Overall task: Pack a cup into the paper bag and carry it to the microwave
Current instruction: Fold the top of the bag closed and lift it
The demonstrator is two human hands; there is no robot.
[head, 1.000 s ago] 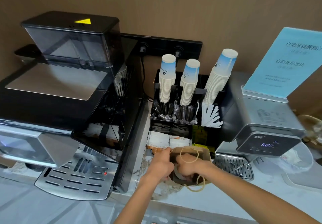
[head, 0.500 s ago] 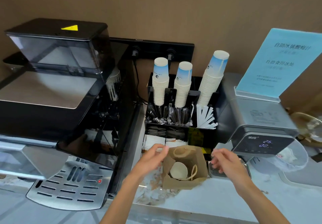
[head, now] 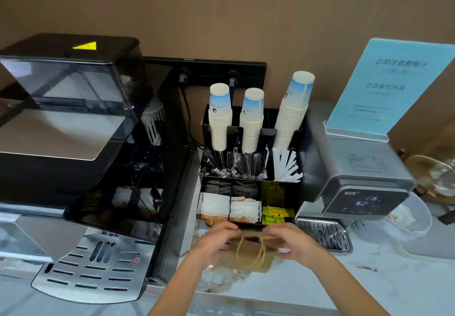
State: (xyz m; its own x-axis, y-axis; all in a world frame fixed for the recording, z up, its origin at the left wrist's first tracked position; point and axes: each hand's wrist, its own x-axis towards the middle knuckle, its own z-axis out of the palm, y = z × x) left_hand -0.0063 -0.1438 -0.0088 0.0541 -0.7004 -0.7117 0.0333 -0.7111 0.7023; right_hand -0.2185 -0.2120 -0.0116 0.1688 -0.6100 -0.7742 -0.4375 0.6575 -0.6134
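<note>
Closing back in, left hand (head: 216, 239) and right hand (head: 293, 242) now pinching shut the brown paper bag's (head: 248, 259) mouth; cup hidden inside, ready to lift.

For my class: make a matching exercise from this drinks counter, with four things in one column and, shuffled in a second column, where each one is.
Things:
1. paper bag
2. blue sign
3. yellow triangle sticker
4. tallest cup stack

Places:
A. on the lid of the black machine at the left
B. between the two hands, on the counter's front
C. on top of the grey dispenser at the right
D. rightmost of the three stacks in the black organiser

Pairs: 1-B, 2-C, 3-A, 4-D
</note>
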